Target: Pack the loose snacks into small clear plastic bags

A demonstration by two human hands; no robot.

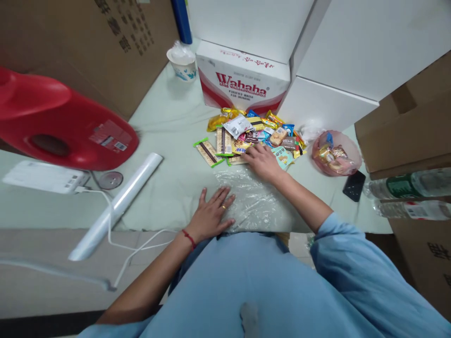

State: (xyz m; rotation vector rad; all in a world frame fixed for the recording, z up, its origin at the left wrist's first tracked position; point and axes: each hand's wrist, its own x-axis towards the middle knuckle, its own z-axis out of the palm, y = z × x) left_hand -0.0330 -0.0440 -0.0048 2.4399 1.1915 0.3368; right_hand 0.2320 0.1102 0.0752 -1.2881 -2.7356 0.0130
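Observation:
My left hand [210, 214] lies flat with spread fingers at the table's front edge, its fingertips on the left side of a crumpled clear plastic bag [252, 199]. Farther forward, my right hand [262, 162] reaches over the bag to the near side of a heap of wrapped snacks [252, 131]. Its fingers are bent down over the packets, and whether they grip one is hidden. Just left of that hand are long snack bars with green ends [224, 142]. A pale green packet [282, 157] lies right beside it.
Behind the heap stands a Wahaha carton [243, 87]. A pink bowl of snacks [336, 155], a phone [354, 186] and plastic bottles [405, 187] are on the right. Leftward are a red jug [66, 122], a plastic roll [116, 206], a power bank [45, 177] and its white cable [110, 230].

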